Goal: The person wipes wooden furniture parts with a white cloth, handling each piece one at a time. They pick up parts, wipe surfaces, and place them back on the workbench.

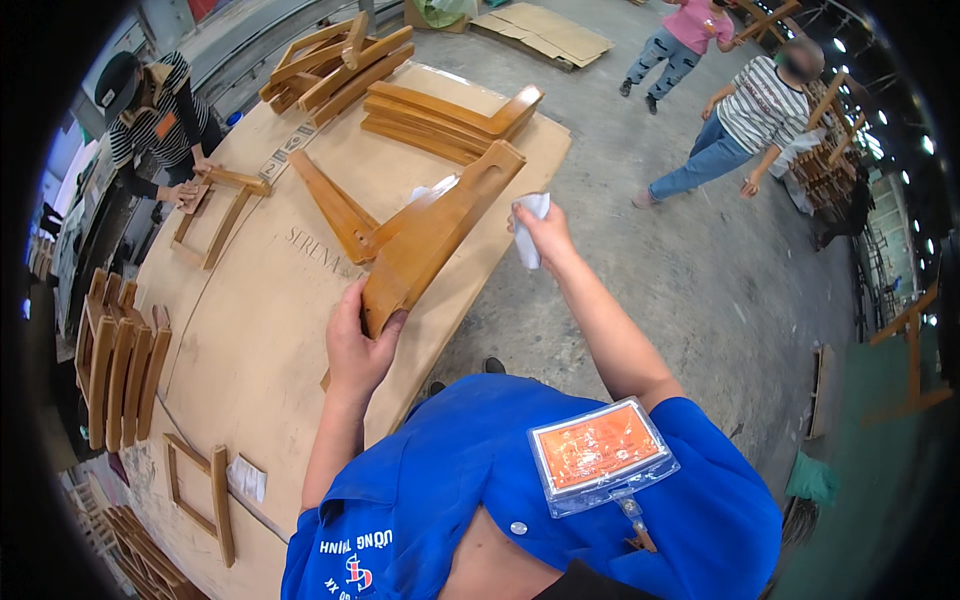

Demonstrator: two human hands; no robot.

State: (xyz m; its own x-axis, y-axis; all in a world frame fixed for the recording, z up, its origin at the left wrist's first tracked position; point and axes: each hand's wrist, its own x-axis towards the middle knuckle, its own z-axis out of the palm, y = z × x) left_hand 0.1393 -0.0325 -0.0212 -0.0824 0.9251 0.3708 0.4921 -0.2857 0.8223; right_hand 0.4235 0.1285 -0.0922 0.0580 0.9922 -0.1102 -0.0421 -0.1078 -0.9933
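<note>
My left hand (362, 345) is closed round the near end of a varnished brown wooden frame part (435, 240), an angled piece with a broad flat member. The part is tilted up over the table, its far end pointing away to the right. To the right of it, apart from the wood, my right hand (545, 238) grips a folded white sheet (530, 232); whether it is paper or cloth I cannot tell. Another white crumpled piece (432, 190) shows behind the wooden part. A slimmer wooden arm (335, 208) slants beside it on the left.
The cardboard-covered table (270, 330) carries stacked wooden parts (440, 120), more frames (340, 65) at the far end, and several at left (120, 360). Across the table a person (165, 130) handles a wooden frame (215, 215). A person in stripes (750, 115) is on the floor at right.
</note>
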